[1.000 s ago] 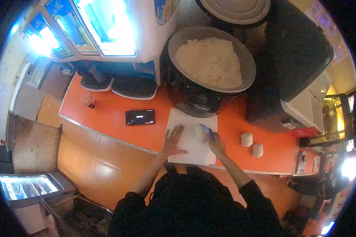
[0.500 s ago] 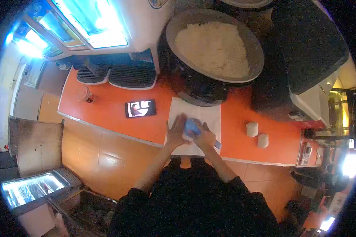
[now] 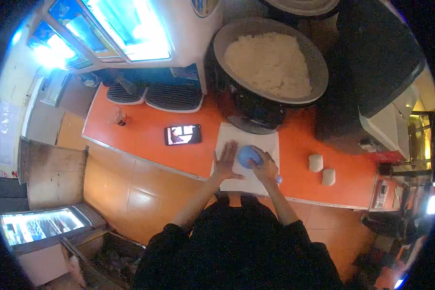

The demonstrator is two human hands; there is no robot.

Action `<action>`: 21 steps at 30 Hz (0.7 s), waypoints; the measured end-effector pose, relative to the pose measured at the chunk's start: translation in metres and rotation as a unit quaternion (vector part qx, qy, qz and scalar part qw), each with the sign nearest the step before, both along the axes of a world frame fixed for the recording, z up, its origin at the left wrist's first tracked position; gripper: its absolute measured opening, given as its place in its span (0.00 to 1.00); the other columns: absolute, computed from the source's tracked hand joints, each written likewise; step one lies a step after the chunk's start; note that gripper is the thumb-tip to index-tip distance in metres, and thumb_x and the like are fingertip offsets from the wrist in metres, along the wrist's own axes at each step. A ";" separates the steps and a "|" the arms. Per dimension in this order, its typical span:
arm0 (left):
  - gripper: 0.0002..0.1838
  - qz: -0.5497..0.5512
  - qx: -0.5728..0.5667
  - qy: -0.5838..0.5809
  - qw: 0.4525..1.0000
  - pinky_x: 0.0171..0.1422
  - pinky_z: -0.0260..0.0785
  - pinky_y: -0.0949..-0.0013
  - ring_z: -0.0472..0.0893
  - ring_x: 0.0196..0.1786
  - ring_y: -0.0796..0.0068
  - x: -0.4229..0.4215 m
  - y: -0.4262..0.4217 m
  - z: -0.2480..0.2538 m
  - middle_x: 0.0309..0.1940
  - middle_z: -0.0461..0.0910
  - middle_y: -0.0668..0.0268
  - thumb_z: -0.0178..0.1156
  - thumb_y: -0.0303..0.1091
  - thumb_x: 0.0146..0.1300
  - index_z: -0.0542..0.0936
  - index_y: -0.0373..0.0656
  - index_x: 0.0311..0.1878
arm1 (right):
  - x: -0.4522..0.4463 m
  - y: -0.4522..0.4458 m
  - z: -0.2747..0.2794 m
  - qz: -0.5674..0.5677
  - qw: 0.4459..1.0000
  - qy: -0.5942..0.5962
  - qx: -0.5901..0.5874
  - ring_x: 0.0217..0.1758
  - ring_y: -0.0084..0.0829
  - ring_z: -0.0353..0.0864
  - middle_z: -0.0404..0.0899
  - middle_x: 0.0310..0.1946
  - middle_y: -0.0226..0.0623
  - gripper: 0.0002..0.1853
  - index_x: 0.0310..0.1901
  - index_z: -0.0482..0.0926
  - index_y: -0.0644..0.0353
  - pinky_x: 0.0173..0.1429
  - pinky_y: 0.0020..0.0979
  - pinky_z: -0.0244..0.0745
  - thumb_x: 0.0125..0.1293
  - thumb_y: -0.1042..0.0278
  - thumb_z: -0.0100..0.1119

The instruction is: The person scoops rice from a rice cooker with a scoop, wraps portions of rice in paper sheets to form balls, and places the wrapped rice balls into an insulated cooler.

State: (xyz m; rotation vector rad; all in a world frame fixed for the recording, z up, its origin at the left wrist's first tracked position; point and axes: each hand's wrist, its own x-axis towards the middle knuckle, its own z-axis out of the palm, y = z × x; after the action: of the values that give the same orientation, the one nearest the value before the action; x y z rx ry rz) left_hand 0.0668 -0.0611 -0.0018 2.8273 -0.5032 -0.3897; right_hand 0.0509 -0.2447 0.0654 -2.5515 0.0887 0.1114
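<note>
On a white sheet (image 3: 232,133) at the counter's front edge, my left hand (image 3: 224,164) lies flat with its fingers spread, holding nothing. My right hand (image 3: 265,166) is wrapped around a blue rice paddle (image 3: 248,155). The paddle's rounded head rests on or just above the sheet, a little right of my left fingers. Its handle end sticks out below my right palm, and the grip itself is hidden. Two small rounded white pieces, one nearer (image 3: 328,177) and one farther (image 3: 315,163), sit to the right of the sheet.
A large pot (image 3: 319,72) of white rice (image 3: 270,63) stands just beyond the sheet. Left of the sheet lies a phone (image 3: 182,135) playing a video. A small glass (image 3: 120,117) and a drink machine with drip trays (image 3: 174,98) are farther left. A dark appliance stands at right.
The view has shifted slightly, so everything sits farther right. My right hand still grips the paddle, whose head shows more plainly. My left hand's fingers are spread more clearly on the sheet.
</note>
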 end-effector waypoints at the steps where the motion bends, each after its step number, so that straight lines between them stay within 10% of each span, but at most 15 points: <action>1: 0.83 0.001 0.003 -0.005 1.000 0.70 0.16 0.32 0.33 0.79 0.65 0.001 0.002 0.004 0.78 0.34 0.63 0.59 0.83 0.16 0.37 0.45 0.76 | -0.004 -0.002 -0.001 -0.015 0.995 -0.060 0.080 0.43 0.48 0.81 0.78 0.46 0.42 0.31 0.62 0.70 0.39 0.43 0.45 0.78 0.57 0.45 0.63; 10: 0.58 0.028 -0.078 -0.116 0.990 0.72 0.40 0.35 0.44 0.77 0.55 -0.058 0.011 0.014 0.73 0.50 0.57 0.57 0.70 0.50 0.47 0.43 0.75 | -0.004 -0.109 -0.055 -0.181 0.966 -0.172 0.063 0.52 0.58 0.76 0.71 0.55 0.59 0.31 0.64 0.65 0.61 0.51 0.49 0.75 0.64 0.52 0.57; 13: 0.46 -0.051 -0.032 -0.158 0.986 0.68 0.53 0.40 0.52 0.75 0.58 -0.075 0.005 0.004 0.70 0.56 0.58 0.50 0.63 0.61 0.50 0.45 0.75 | 0.001 -0.122 -0.059 -0.183 0.977 -0.081 0.068 0.65 0.57 0.65 0.66 0.61 0.61 0.30 0.64 0.65 0.57 0.69 0.50 0.56 0.64 0.53 0.57; 16: 0.43 -0.059 -0.034 -0.036 0.997 0.69 0.54 0.43 0.57 0.72 0.52 -0.078 0.006 -0.003 0.71 0.55 0.54 0.51 0.62 0.61 0.57 0.45 0.73 | -0.011 -0.104 -0.050 -0.215 0.894 -0.233 -0.316 0.66 0.56 0.62 0.65 0.61 0.60 0.30 0.63 0.66 0.56 0.67 0.48 0.57 0.63 0.53 0.57; 21: 0.45 -0.126 -0.049 -0.132 0.982 0.73 0.54 0.53 0.56 0.73 0.51 -0.078 0.020 -0.004 0.70 0.56 0.47 0.53 0.60 0.60 0.57 0.36 0.71 | -0.050 -0.061 -0.031 0.197 0.978 -0.058 0.015 0.51 0.44 0.69 0.73 0.45 0.43 0.18 0.40 0.77 0.55 0.57 0.42 0.65 0.51 0.56 0.68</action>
State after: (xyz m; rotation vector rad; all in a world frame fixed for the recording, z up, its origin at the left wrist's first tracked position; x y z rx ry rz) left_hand -0.0109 -0.0414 -0.0055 2.7377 -0.9128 -0.0305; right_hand 0.0010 -0.3060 0.0339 -2.5065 -0.4632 0.1134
